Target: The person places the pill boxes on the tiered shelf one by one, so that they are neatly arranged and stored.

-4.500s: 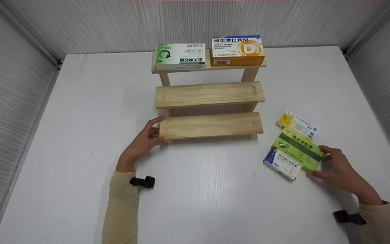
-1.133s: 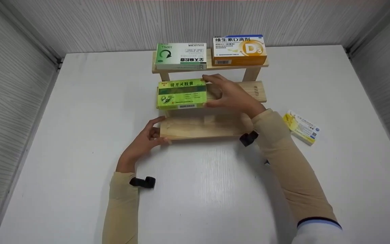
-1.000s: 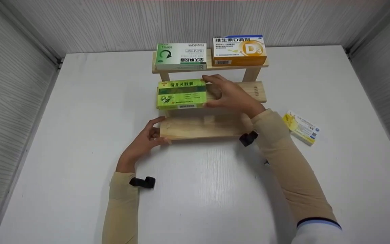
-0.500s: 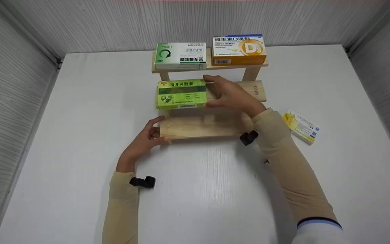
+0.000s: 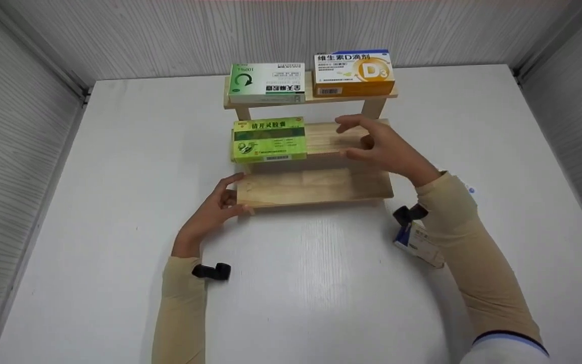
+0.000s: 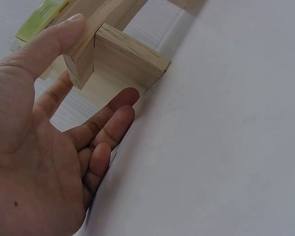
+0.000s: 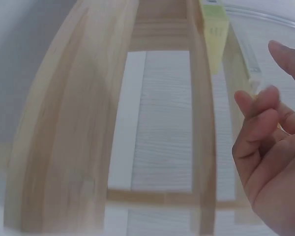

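Observation:
A three-tier wooden shelf rack (image 5: 316, 188) stands on the white table. My left hand (image 5: 208, 214) grips the left end of its lowest board between thumb and index finger; in the left wrist view, the other fingers (image 6: 120, 120) curl loosely under that end. A green medicine box (image 5: 270, 140) lies on the left half of the middle board. My right hand (image 5: 387, 146) is over the right part of that board, apart from the green box, fingers loosely bent and holding nothing. In the right wrist view, the right hand (image 7: 280, 152) is beside the boards.
On the top board sit a white-green medicine box (image 5: 267, 83) and an orange-white vitamin D box (image 5: 354, 74). Right of the rack, a blue-white medicine box (image 5: 420, 243) lies partly behind the right sleeve. A yellow-white box (image 5: 469, 189) is almost fully covered by that arm.
The green box went from the table onto the middle board. My right hand has since let go of it and moved right. The left hand keeps its grip on the rack.

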